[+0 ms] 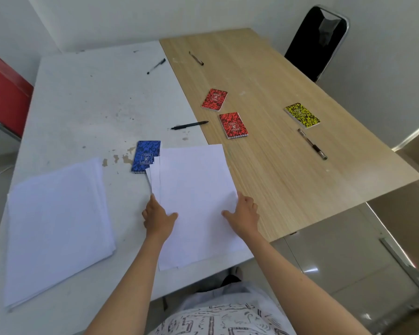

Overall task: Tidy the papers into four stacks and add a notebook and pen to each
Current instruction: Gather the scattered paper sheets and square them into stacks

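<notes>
While pinched at both edges — left hand [158, 217], right hand [244, 216] — smooth white paper sheets [196, 189], fanned.

Matt wood-grain table [288, 97]; smooth white paper sheets [196, 189].

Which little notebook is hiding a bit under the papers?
The blue notebook on the white table. The papers held by both hands cover its right corner. The two red ones and the yellow one lie uncovered on the wooden table.

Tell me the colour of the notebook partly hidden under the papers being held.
Blue with a black mottled pattern: the notebook, seen in the head view.
</notes>
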